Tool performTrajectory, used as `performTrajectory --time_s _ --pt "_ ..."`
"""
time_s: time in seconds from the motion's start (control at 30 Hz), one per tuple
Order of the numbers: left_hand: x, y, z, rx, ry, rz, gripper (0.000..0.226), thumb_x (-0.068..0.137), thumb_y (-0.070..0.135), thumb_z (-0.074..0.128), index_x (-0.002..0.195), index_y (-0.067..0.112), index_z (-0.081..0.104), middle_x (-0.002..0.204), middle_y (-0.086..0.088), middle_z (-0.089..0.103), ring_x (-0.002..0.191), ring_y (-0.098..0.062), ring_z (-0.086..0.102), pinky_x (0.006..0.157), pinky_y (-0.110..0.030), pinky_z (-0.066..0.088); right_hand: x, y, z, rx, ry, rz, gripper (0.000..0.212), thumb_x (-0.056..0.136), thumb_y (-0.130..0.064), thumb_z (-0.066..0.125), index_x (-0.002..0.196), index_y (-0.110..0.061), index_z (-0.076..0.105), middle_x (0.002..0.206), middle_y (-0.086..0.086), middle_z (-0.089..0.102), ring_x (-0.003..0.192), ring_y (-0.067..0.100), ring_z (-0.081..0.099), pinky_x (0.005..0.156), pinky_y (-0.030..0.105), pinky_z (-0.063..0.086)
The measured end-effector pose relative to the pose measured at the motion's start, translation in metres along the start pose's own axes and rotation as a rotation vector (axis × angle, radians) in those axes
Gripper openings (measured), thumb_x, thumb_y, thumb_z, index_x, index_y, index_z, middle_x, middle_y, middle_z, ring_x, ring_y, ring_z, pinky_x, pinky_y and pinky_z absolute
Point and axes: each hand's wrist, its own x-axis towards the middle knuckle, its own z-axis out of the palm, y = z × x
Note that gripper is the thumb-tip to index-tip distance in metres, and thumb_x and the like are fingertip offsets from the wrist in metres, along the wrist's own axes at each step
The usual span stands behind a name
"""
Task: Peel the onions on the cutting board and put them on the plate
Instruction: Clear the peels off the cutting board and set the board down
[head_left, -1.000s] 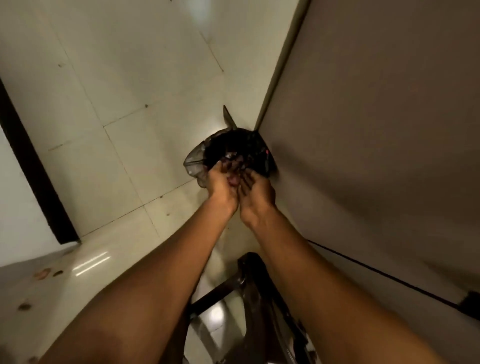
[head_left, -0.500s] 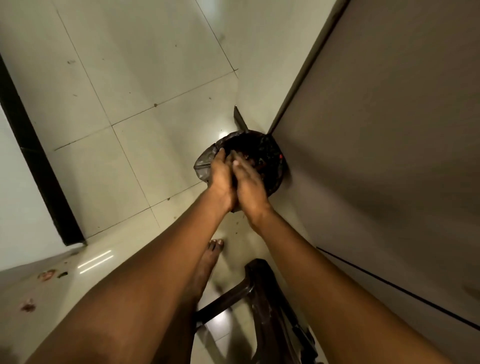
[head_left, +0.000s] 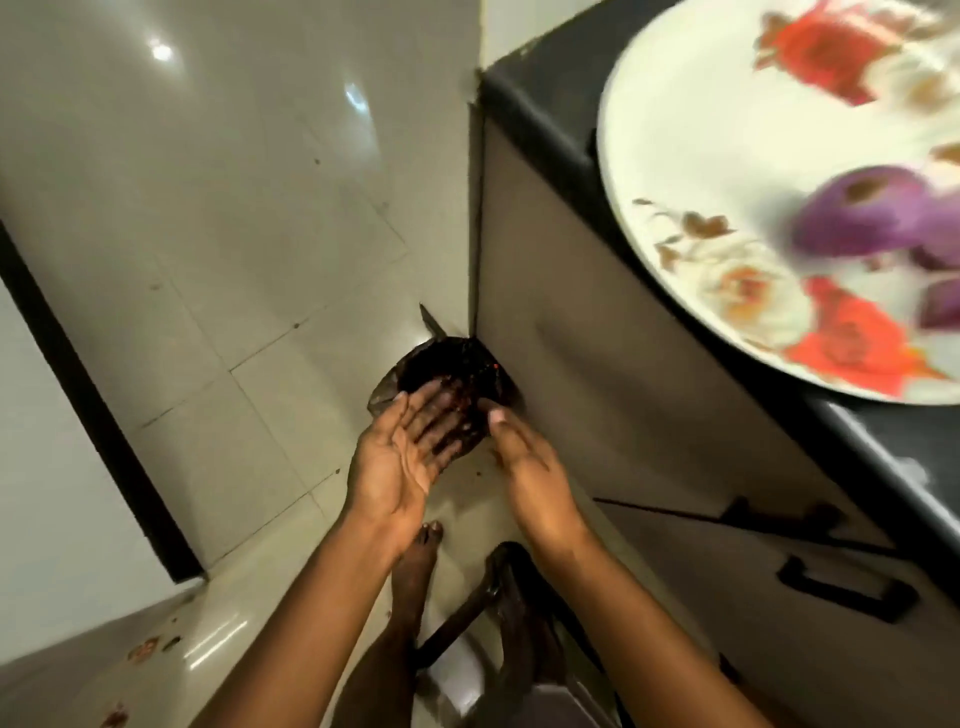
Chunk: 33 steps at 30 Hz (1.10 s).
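Observation:
A white plate with red flower prints sits on the dark counter at the upper right. A peeled purple onion lies on it, with more purple pieces at the frame's right edge. Both hands hang over a dark bin lined with a black bag on the floor. My left hand is spread flat, palm up, with nothing in it. My right hand is held edge-on beside it, fingers straight, also holding nothing. The cutting board is out of view.
The bin stands in the corner where the grey cabinet front meets the wall. Black drawer handles stick out low on the cabinet. A dark stool and my bare foot are below the hands. Onion skin scraps lie on the tiled floor.
My hands were pressed together over the bin; now they have parted and opened. The view has swung up and right, bringing the counter and plate into sight.

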Motion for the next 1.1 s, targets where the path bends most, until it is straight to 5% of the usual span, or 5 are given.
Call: performTrajectory --time_s 0.23,0.4,0.53,0.87,1.1 --pt "-0.153 0.019 0.069 0.274 -0.170 0.041 0.042 0.112 0.032 0.039 0.137 0.009 0.065 0.134 -0.015 0.071 0.132 -0.035 0.063 0.119 -0.055 0.042 -0.176 -0.080 -0.056 0.028 -0.005 -0.107 0.030 0.110 -0.023 0.050 0.134 -0.023 0.069 0.129 -0.014 0.072 0.127 0.001 0.062 0.114 0.032 0.046" --pt "-0.249 0.026 0.118 0.480 -0.313 0.133 0.040 0.112 0.026 0.038 0.134 0.008 0.066 0.128 -0.014 0.074 0.125 -0.032 0.068 0.115 -0.056 0.046 -0.275 -0.119 -0.110 -0.055 0.110 -0.232 0.028 0.109 -0.021 0.053 0.130 -0.023 0.071 0.126 -0.015 0.073 0.124 -0.001 0.063 0.108 0.026 0.048" --pt "-0.306 0.015 0.165 0.600 -0.463 0.185 0.036 0.111 0.023 0.041 0.128 0.009 0.070 0.124 -0.013 0.076 0.122 -0.030 0.070 0.113 -0.056 0.047 -0.346 -0.136 -0.157 -0.080 0.269 -0.323 0.028 0.108 -0.024 0.056 0.131 -0.027 0.070 0.130 -0.016 0.071 0.128 0.001 0.060 0.111 0.032 0.046" --pt "-0.384 -0.057 0.285 0.805 -0.798 0.208 0.028 0.109 0.018 0.049 0.128 0.015 0.070 0.127 -0.007 0.075 0.121 -0.029 0.070 0.103 -0.049 0.053 -0.463 -0.136 -0.274 -0.062 0.801 -0.454 0.028 0.105 -0.024 0.061 0.133 -0.026 0.069 0.128 -0.013 0.070 0.121 -0.002 0.063 0.102 0.019 0.052" --pt "-0.396 -0.144 0.331 1.129 -0.947 0.164 0.032 0.106 0.025 0.059 0.138 0.028 0.064 0.136 0.007 0.067 0.127 -0.014 0.063 0.107 -0.043 0.053 -0.506 -0.070 -0.372 -0.095 1.146 -0.181 0.037 0.104 -0.038 0.061 0.141 -0.033 0.059 0.147 -0.011 0.058 0.135 0.010 0.053 0.101 0.025 0.049"
